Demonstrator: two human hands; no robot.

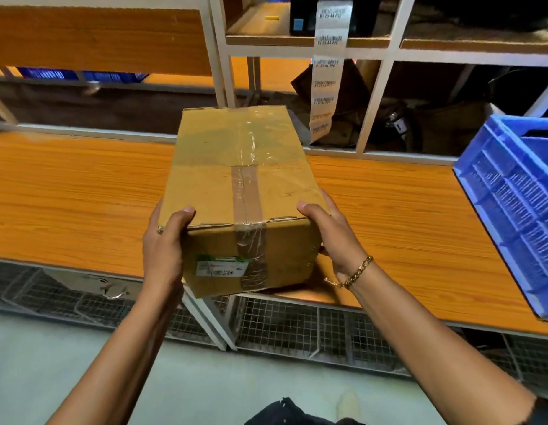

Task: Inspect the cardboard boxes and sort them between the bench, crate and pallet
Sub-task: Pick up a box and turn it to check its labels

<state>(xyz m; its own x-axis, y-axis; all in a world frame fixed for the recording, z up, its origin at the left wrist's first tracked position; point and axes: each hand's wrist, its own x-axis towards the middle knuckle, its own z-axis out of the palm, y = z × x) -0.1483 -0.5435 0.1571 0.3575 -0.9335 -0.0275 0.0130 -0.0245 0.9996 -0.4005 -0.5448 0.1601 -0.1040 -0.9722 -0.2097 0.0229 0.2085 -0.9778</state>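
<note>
above the near edge of the bench (82, 194), cardboard box (240, 197) held tilted, left hand (162, 250) and right hand (334, 240) clamped on its near corners. far end unsupported, so could tip forward; blue crate (512, 210) waiting right.

The desk (82, 191) lies bare and open to the left and behind the cardboard box (242, 191) held in both hands. On the right, a blue crate (512, 204) blocks the desk's end; white shelf posts (375, 96) close the back.
</note>
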